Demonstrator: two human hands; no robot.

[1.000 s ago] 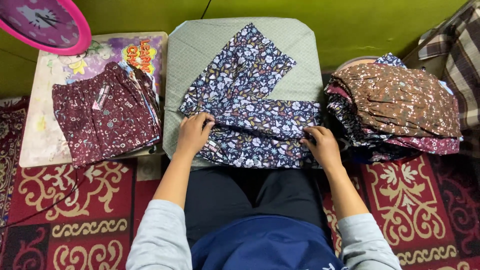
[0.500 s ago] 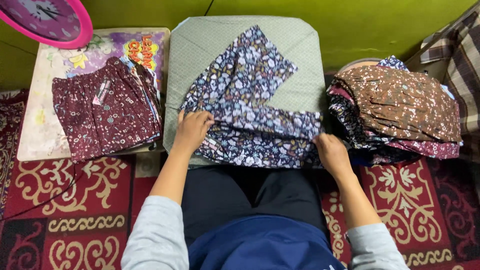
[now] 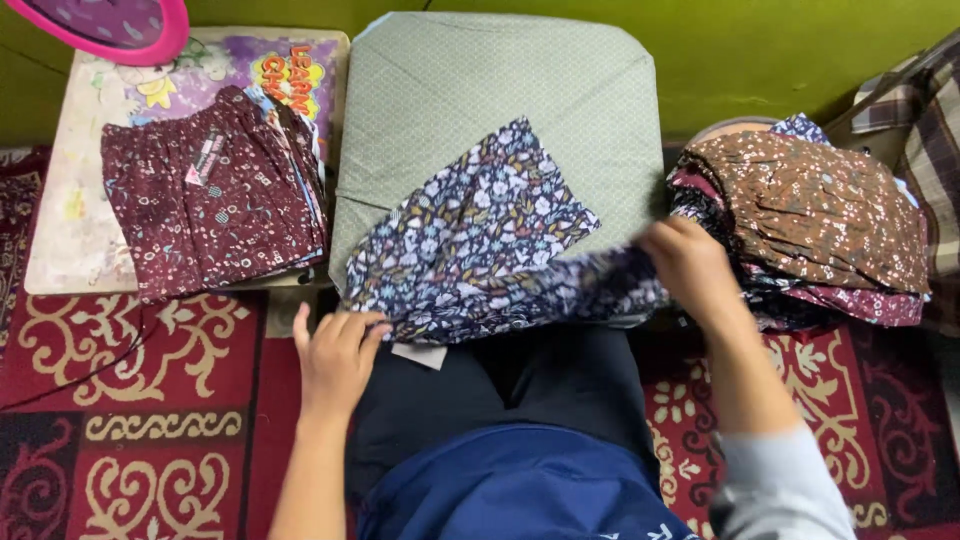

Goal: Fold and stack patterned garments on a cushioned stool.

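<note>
Navy floral garment (image 3: 470, 240) spans left hand (image 3: 335, 355) to right hand (image 3: 690, 265).

a small label (image 3: 207, 160) lies on top of the folded maroon garment (image 3: 212, 205) at its upper middle — a narrow tilted slip, pale pink and white with a dark patch. beneath that same garment, showing past its upper and left edges, is a flat printed board or package (image 3: 95, 150), rectangular, with a pale ground and cartoon art in purple, yellow and red. to the right of the maroon garment, a small white tag (image 3: 419, 355) — roughly square — hangs under the near edge of the navy floral cloth (image 3: 470, 235).
</note>
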